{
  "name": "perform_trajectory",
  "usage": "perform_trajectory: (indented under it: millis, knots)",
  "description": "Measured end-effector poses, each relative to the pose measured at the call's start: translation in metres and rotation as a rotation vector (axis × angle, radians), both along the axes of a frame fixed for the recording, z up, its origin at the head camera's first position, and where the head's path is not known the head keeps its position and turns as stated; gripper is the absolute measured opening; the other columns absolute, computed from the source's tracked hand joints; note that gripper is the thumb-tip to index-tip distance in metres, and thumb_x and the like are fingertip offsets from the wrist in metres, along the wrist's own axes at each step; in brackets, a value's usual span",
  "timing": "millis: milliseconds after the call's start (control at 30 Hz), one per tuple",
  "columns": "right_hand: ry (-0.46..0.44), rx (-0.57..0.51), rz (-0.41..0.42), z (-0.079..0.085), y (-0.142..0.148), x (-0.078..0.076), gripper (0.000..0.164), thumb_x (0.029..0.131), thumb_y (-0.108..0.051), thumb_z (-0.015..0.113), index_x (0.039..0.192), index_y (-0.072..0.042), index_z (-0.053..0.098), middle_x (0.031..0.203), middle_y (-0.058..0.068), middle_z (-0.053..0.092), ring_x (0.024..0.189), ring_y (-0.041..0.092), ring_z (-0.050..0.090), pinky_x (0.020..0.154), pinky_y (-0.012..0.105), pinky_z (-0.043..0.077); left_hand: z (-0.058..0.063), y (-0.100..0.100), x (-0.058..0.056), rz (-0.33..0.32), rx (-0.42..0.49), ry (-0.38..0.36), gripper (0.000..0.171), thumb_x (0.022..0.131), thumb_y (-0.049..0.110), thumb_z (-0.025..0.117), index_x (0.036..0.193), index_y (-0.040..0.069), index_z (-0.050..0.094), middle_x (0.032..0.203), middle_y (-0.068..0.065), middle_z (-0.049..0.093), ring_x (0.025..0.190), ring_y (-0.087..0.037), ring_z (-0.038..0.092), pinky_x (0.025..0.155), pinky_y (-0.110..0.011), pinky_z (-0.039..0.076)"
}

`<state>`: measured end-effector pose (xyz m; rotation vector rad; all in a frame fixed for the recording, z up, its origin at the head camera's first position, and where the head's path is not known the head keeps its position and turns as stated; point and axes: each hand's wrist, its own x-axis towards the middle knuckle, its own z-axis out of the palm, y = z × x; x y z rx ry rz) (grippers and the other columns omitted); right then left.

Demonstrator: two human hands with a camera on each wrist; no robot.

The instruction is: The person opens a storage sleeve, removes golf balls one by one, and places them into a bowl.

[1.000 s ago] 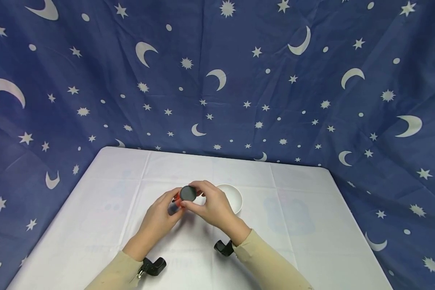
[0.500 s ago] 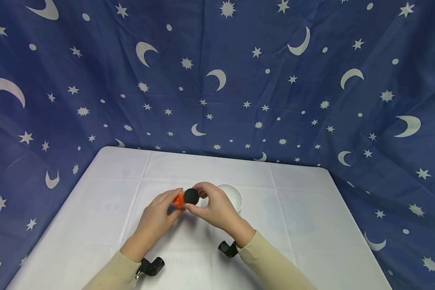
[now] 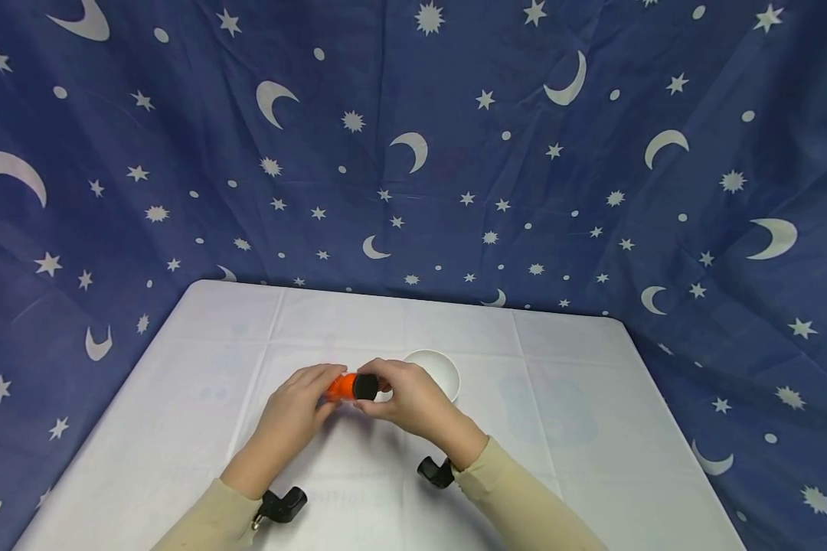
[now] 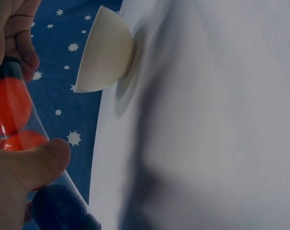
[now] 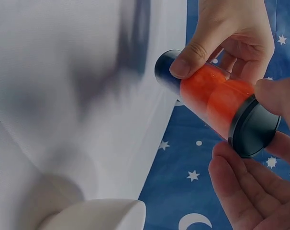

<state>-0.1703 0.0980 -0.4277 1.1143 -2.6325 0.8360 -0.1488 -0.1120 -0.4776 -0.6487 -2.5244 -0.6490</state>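
A clear tube (image 5: 205, 112) with a black lid (image 5: 255, 128) is held above the white table, lying nearly sideways. Two orange balls (image 4: 10, 105) sit inside near the lid, and a dark blue ball (image 4: 59, 207) lies toward the other end. My left hand (image 3: 295, 409) grips the tube's body, its thumb across the side between the blue and orange balls. My right hand (image 3: 416, 398) holds the lid, thumb on one side and fingers on the other. The lid is on the tube's end and faces right in the head view.
A white bowl (image 4: 106, 52) stands upright on the table just behind and right of my right hand. The table (image 3: 558, 490) has a creased white cover. A blue curtain (image 3: 455, 168) with moons and stars hangs behind it.
The tube has tipped from lid-toward-the-camera to nearly level, with its lid swinging right and down. Both hands have moved slightly with it, keeping their hold. The bowl stays put.
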Motion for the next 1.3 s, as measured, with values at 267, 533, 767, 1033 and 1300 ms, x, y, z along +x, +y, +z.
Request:
perform_trajectory:
  millis: [267,533,767,1033,1300]
  knots:
    - [0.015,-0.011,0.031,0.0,0.0,0.001,0.032,0.071,-0.03,0.071,0.1,-0.02,0.061,0.082,-0.011,0.059,0.067,0.006,0.056,0.062,0.013,0.043,0.001,-0.003,-0.001,-0.047,-0.012,-0.002,0.055,0.067,0.016,0.077,0.118,0.018,0.056,0.112,0.002,0.057,0.106,-0.02,0.051,0.081,-0.038,0.046]
    - [-0.021,-0.026,0.055,0.001,0.003,0.0,0.031,0.07,-0.029,0.071,0.099,-0.02,0.062,0.083,-0.012,0.06,0.068,0.004,0.056,0.063,0.016,0.046,0.001,-0.002,0.0,-0.053,-0.019,0.005,0.054,0.067,0.018,0.078,0.117,0.017,0.057,0.112,0.0,0.058,0.106,-0.02,0.052,0.08,-0.038,0.046]
    - [-0.052,-0.044,0.067,0.001,0.007,-0.002,0.032,0.07,-0.029,0.071,0.1,-0.019,0.063,0.085,-0.011,0.062,0.069,0.003,0.057,0.065,0.013,0.045,0.003,-0.001,0.001,-0.057,-0.031,-0.03,0.056,0.067,0.018,0.077,0.119,0.016,0.056,0.115,0.0,0.057,0.106,-0.019,0.051,0.079,-0.039,0.047]
    - [-0.196,-0.174,0.136,0.001,0.009,-0.002,0.034,0.071,-0.017,0.069,0.104,-0.017,0.063,0.087,-0.012,0.061,0.072,0.0,0.057,0.066,0.016,0.048,0.007,-0.008,-0.001,-0.067,-0.02,-0.068,0.054,0.069,0.019,0.077,0.119,0.018,0.056,0.117,0.001,0.055,0.111,-0.018,0.048,0.086,-0.037,0.043]
    - [-0.292,-0.295,0.113,0.005,0.014,-0.001,0.035,0.075,-0.022,0.07,0.106,-0.018,0.057,0.093,-0.01,0.061,0.078,0.006,0.06,0.071,0.023,0.049,0.006,-0.013,-0.003,-0.068,0.009,-0.083,0.058,0.068,0.021,0.077,0.121,0.017,0.054,0.119,0.002,0.054,0.11,-0.018,0.049,0.087,-0.038,0.042]
